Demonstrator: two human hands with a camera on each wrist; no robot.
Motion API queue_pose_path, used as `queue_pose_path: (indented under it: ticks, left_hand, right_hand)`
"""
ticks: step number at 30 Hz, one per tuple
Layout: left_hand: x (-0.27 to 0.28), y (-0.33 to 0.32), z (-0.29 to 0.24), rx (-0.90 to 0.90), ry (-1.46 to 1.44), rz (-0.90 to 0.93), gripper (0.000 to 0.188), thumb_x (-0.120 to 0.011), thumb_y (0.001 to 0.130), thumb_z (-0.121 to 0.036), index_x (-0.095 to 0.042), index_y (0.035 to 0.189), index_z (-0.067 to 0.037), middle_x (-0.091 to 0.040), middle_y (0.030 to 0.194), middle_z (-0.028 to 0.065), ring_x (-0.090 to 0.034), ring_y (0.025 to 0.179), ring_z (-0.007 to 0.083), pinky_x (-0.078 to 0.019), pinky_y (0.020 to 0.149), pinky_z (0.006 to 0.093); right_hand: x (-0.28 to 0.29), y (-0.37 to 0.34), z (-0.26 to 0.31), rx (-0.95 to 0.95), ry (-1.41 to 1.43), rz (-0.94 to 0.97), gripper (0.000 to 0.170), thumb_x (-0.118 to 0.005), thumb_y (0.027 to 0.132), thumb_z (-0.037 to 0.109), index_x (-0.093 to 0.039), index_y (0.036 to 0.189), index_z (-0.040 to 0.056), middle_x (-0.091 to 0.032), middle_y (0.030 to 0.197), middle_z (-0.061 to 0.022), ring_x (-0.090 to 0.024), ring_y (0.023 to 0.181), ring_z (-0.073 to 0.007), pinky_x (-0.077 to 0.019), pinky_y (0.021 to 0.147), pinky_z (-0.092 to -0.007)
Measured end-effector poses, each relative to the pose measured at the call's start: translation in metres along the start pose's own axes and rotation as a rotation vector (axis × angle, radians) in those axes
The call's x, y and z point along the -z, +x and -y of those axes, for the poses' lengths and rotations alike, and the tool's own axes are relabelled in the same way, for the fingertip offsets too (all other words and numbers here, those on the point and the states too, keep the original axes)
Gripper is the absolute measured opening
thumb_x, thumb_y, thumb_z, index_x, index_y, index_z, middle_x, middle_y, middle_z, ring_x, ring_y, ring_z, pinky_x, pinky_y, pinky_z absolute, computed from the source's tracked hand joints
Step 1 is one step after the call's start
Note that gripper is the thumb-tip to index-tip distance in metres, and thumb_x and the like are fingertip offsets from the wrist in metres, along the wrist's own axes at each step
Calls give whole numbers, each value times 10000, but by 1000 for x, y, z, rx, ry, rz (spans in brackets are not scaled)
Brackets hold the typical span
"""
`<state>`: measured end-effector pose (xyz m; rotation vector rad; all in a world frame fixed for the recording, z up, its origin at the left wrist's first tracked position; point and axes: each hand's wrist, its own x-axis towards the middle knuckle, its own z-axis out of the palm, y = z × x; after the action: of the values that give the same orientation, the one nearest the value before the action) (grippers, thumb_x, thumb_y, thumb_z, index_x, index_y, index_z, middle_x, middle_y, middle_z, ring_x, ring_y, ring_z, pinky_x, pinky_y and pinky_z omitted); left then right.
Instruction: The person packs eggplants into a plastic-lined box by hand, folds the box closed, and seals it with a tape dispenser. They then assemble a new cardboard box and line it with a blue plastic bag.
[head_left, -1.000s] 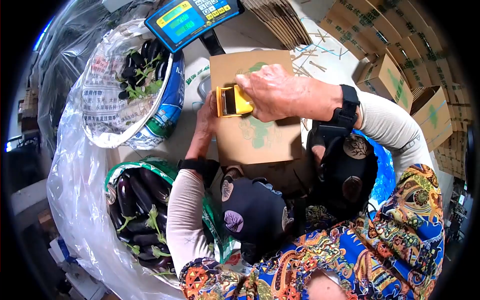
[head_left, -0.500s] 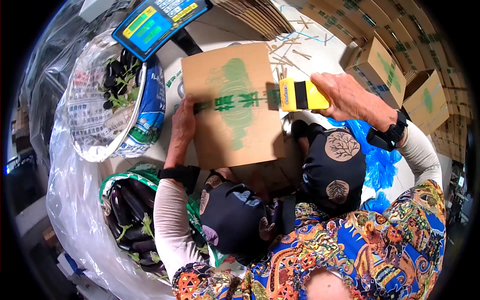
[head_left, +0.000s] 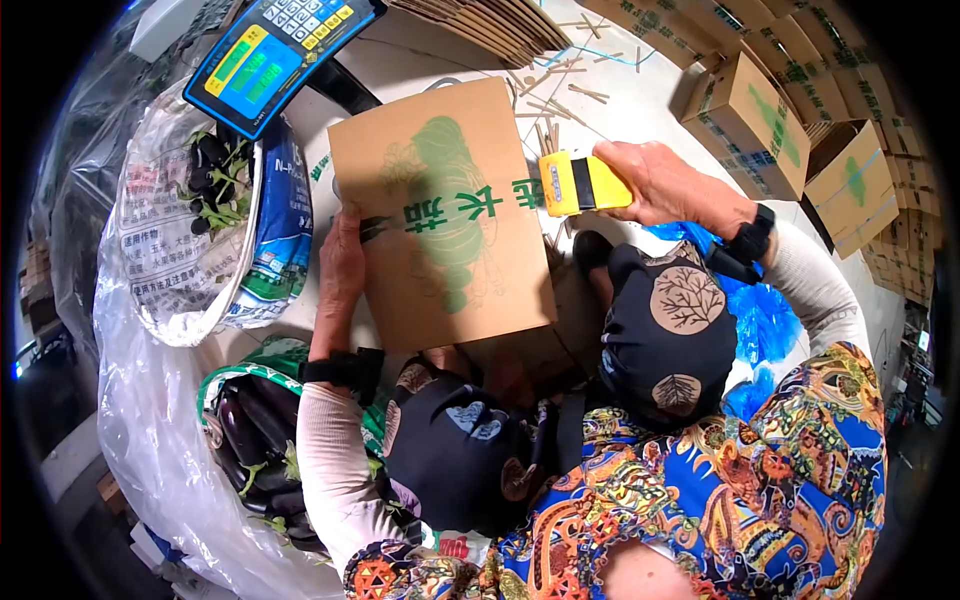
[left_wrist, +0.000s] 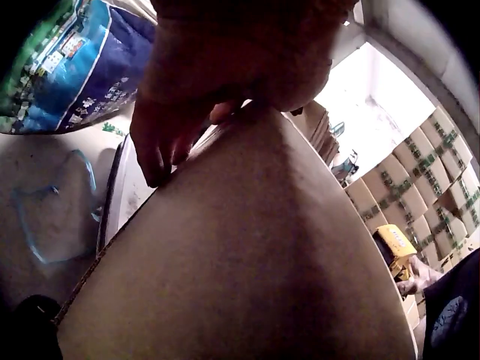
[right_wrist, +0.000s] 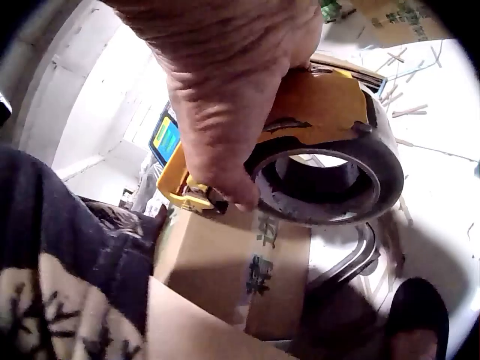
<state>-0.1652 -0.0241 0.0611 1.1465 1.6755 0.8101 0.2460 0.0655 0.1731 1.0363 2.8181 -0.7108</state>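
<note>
A cardboard box [head_left: 440,290] with a green vegetable print stands before the person's knees. My left hand [head_left: 343,260] holds its left side; in the left wrist view, fingers and thumb bend over the box's edge. In my right hand [head_left: 670,180] is a yellow tape dispenser [head_left: 612,185], just beyond the box's right edge. A strip of clear tape with green lettering [head_left: 470,205] runs across the box top towards the dispenser. The right wrist view shows the fingers wrapped round the dispenser, with a thick tape roll [right_wrist: 386,187] mounted on it.
On the left stand a white sack [head_left: 190,265] and a green-rimmed bag with eggplants [head_left: 245,420]. A blue scale display [head_left: 265,70] rises behind them. Printed cartons [head_left: 745,125] are stacked at right, and blue plastic [head_left: 760,320] lies by the right knee.
My right hand has drawn the dispenser from the box's left side across to past its right edge, laying out lettered tape. The left hand stays on the left side.
</note>
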Motion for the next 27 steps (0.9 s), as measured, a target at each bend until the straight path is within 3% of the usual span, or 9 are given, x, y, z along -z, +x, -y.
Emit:
queue_pose_path:
  ticks: [5, 8, 11, 14, 16, 20, 22, 25, 27]
  left_hand:
    - [0, -2, -6, 50, -106, 18, 695, -362, 1001, -566, -529, 1317, 30, -620, 1223, 170, -580, 1131, 255, -415, 980, 335]
    - [-7, -5, -6, 132, -425, 71, 676, -400, 999, -547, -513, 1329, 32, -605, 1237, 156, -597, 1094, 237, -453, 945, 321]
    - [-9, -20, -48, 306, -654, 172, 655, -447, 991, -523, -490, 1340, 29, -598, 1232, 144, -617, 1049, 208, -507, 883, 311]
    - [-8, -26, -58, 345, -658, 158, 652, -466, 981, -528, -493, 1321, 28, -611, 1193, 137, -632, 1004, 198, -542, 825, 318]
    - [-13, -23, -52, 337, -700, 251, 645, -481, 976, -526, -489, 1322, 18, -616, 1178, 128, -637, 984, 198, -544, 824, 323]
    - [-47, -16, -37, 350, -908, 294, 630, -496, 969, -525, -492, 1321, -2, -618, 1170, 125, -636, 974, 203, -546, 819, 331]
    - [-59, -11, -21, 342, -1032, 349, 634, -497, 969, -525, -480, 1340, -11, -607, 1206, 133, -621, 1040, 208, -537, 851, 338]
    - [-50, -1, 5, 321, -1007, 363, 670, -468, 975, -553, -466, 1354, 0, -600, 1225, 127, -584, 1114, 198, -496, 918, 333]
    - [-38, -10, -6, 167, -688, 246, 675, -450, 984, -547, -462, 1353, 18, -594, 1232, 128, -567, 1126, 198, -468, 948, 327]
  right_hand:
    - [-25, 16, -9, -4, 181, 20, 499, -744, 785, 349, -406, 1031, 77, -608, 867, -176, -628, 821, -423, -516, 682, -468]
    - [-43, 15, -14, 13, 255, -38, 502, -750, 773, 333, -401, 1031, 82, -610, 853, -175, -628, 822, -424, -515, 676, -457]
    - [-56, 14, -15, 37, 282, -126, 480, -746, 762, 302, -409, 1023, 82, -608, 837, -181, -618, 809, -431, -506, 665, -459]
    - [-48, 6, -7, 1, 281, -127, 465, -751, 748, 296, -434, 1006, 75, -592, 864, -184, -604, 824, -427, -486, 673, -468]
    - [-32, -8, -6, -15, 226, -112, 467, -746, 734, 307, -462, 1007, 57, -590, 865, -181, -603, 823, -419, -483, 686, -467]
    - [22, -29, 13, -71, 218, -93, 486, -744, 703, 303, -505, 1040, 47, -587, 863, -181, -608, 813, -405, -494, 699, -441]
    - [57, -19, 36, -64, 50, -44, 487, -754, 684, 245, -499, 1041, 35, -612, 882, -183, -620, 823, -394, -488, 685, -458]
    - [75, 16, 68, 37, -55, -25, 455, -744, 704, 208, -480, 1024, 19, -622, 815, -184, -634, 782, -396, -498, 648, -468]
    - [76, 39, 91, 56, -138, 9, 466, -746, 704, 214, -469, 1018, 10, -625, 768, -187, -642, 717, -393, -511, 616, -460]
